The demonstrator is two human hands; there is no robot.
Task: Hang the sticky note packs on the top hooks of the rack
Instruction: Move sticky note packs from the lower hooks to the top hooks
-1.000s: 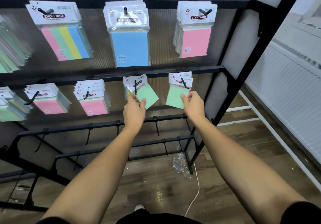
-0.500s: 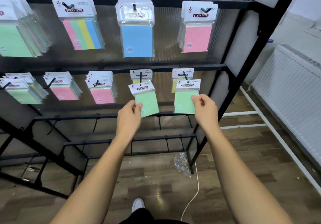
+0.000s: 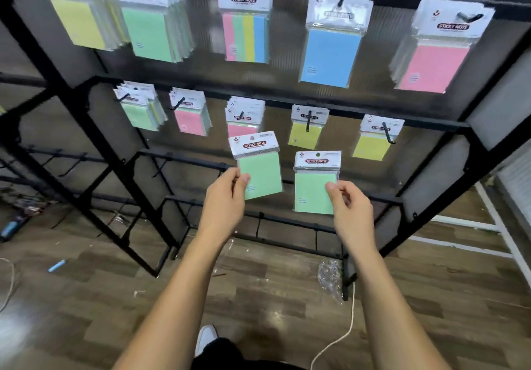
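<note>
Head view shows the left hand (image 3: 222, 194) pinching one green pack (image 3: 258, 168) by its lower left corner and the right hand (image 3: 349, 206) pinching another green pack (image 3: 315, 186) at its right edge. Both packs have come off the middle-row hooks they hung on a moment ago and are now held in the air in front of the rack (image 3: 373, 115), below that row. Two yellow packs (image 3: 305, 134) remain there, and the top hooks (image 3: 341, 1) carry other packs.
</note>
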